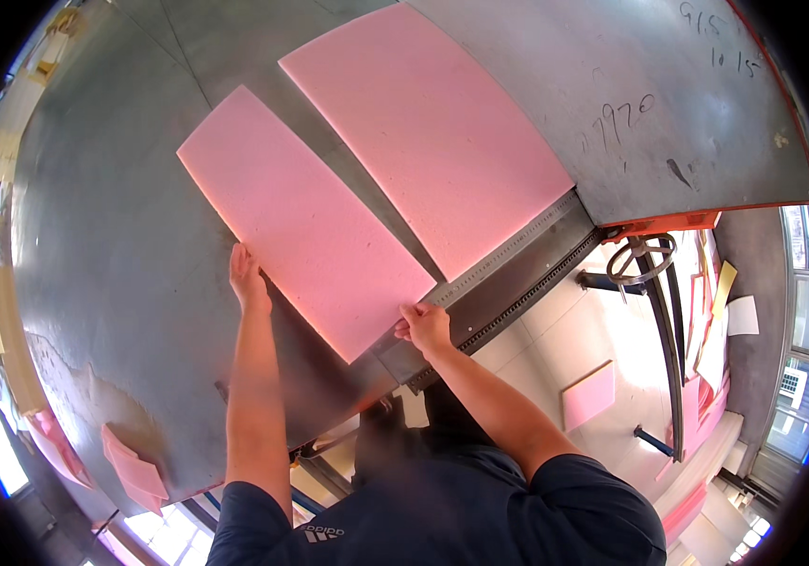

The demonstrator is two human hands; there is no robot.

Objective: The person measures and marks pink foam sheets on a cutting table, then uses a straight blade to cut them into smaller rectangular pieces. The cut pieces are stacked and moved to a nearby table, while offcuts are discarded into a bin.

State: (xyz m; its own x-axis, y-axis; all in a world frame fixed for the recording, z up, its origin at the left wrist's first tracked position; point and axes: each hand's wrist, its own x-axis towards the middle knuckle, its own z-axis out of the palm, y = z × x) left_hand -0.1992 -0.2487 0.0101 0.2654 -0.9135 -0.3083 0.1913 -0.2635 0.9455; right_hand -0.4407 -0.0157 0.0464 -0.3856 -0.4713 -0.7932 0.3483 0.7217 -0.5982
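A narrow pink foam sheet (300,226) lies slantwise on the grey metal table (112,236), between my two hands. My left hand (249,275) grips its left long edge about midway, the fingers partly tucked at the rim. At its near right corner, my right hand (426,327) pinches the short edge between thumb and fingers. A wider pink foam sheet (433,132) rests to the right, with a strip of bare table between the two. Its near edge runs along a metal ruler strip (510,241) fixed at the table's front.
A dark toothed rail (536,278) runs below the ruler. Right of it are a handwheel (642,260) and a raised grey panel with handwritten marks (687,113). A pink foam piece (589,395) is low on the right; pink scraps (133,469) hang at the table's left edge.
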